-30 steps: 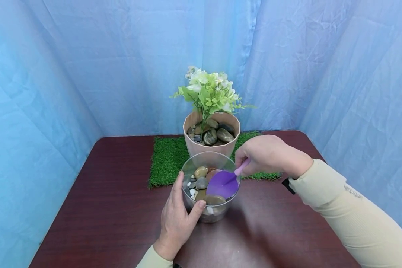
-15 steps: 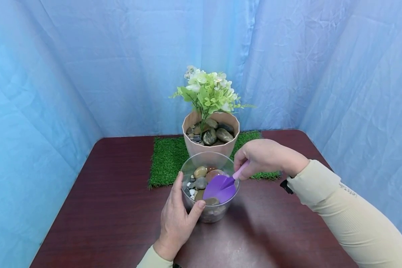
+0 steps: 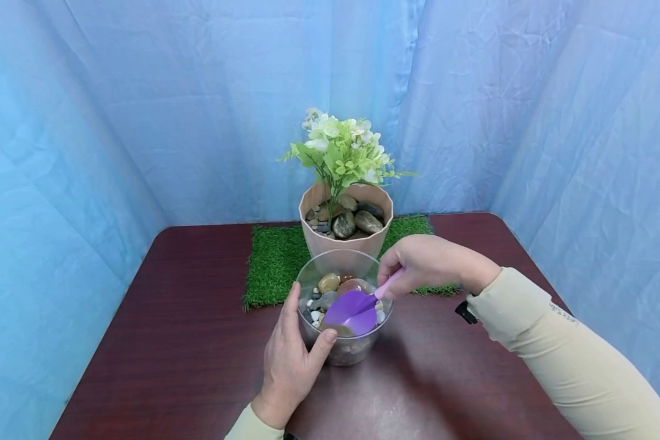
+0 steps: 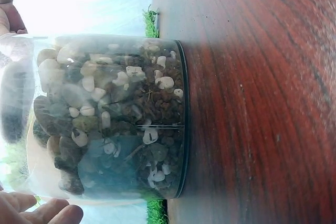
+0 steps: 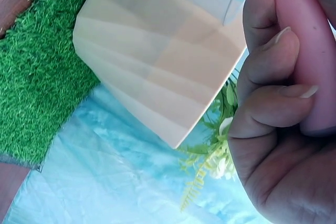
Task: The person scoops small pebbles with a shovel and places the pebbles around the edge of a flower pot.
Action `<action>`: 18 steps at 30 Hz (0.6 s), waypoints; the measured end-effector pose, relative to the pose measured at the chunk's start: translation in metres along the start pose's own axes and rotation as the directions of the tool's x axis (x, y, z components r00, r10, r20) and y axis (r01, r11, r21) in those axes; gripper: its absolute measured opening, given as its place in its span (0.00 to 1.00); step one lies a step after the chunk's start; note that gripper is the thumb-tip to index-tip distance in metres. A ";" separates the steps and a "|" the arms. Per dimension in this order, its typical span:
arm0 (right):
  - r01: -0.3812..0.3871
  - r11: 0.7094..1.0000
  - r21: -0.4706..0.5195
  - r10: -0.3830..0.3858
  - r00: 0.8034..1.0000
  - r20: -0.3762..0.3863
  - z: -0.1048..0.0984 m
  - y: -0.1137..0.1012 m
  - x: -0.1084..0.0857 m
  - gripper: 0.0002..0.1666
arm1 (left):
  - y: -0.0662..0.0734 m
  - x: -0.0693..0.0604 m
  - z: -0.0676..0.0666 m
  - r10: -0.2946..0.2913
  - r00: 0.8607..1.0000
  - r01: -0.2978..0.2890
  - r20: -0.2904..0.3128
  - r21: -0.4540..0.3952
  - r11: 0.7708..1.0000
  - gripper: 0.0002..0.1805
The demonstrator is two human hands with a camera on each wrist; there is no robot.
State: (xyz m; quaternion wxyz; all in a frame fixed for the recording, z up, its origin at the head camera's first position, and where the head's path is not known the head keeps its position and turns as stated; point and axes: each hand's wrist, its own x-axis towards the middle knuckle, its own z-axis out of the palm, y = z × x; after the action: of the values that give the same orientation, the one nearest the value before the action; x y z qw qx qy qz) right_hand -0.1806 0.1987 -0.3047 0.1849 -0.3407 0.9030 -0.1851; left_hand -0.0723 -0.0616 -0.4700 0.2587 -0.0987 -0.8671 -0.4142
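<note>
My right hand (image 3: 426, 263) grips the pink handle (image 5: 310, 40) of a small hand trowel, fingers curled round it. The trowel's purple blade (image 3: 354, 311) lies tilted on stones inside a clear pot (image 3: 341, 351), hiding some of them. My left hand (image 3: 291, 366) holds that pot from the near left, thumb at the front rim and fingers along the left side. Through its wall the left wrist view shows white pebbles (image 4: 165, 82), larger grey-brown stones (image 4: 50, 116) and brown gritty material (image 4: 157, 108) at the bottom.
Right behind the clear pot stands a beige flowerpot (image 3: 346, 244) with white-flowered greenery (image 3: 346, 146) and large stones (image 3: 368, 222). It rests on an artificial grass mat (image 3: 277, 263). Below is a dark red wooden table (image 3: 187, 342); pale blue curtains (image 3: 198, 110) surround it.
The trowel has moved left and nearer across the stones in the clear pot, uncovering white pebbles at the right side. My right hand followed slightly; the left stays put.
</note>
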 end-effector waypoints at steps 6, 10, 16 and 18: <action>-0.012 0.999 0.040 0.011 1.000 0.003 0.003 -0.001 0.001 0.06 | 0.000 0.000 0.000 0.010 1.000 -0.010 -0.006 -0.010 1.000 0.52; -0.024 0.997 0.073 0.023 1.000 0.006 0.003 0.000 0.001 0.06 | 0.001 0.000 0.000 0.004 1.000 -0.004 -0.002 -0.012 1.000 0.53; -0.031 0.989 0.142 0.030 0.999 0.012 0.004 0.003 0.000 0.06 | 0.001 0.000 -0.001 0.014 1.000 -0.014 -0.006 -0.010 1.000 0.53; -0.029 0.988 0.153 0.028 1.000 0.011 0.005 0.004 0.001 0.06 | 0.001 0.000 -0.001 0.012 1.000 -0.012 -0.004 -0.011 1.000 0.53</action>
State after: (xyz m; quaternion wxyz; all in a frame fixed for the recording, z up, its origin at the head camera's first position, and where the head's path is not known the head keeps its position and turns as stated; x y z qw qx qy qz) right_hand -0.1812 0.2003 -0.3112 0.2172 -0.3133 0.8901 -0.2496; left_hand -0.0717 -0.0613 -0.4689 0.2626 -0.1047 -0.8636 -0.4175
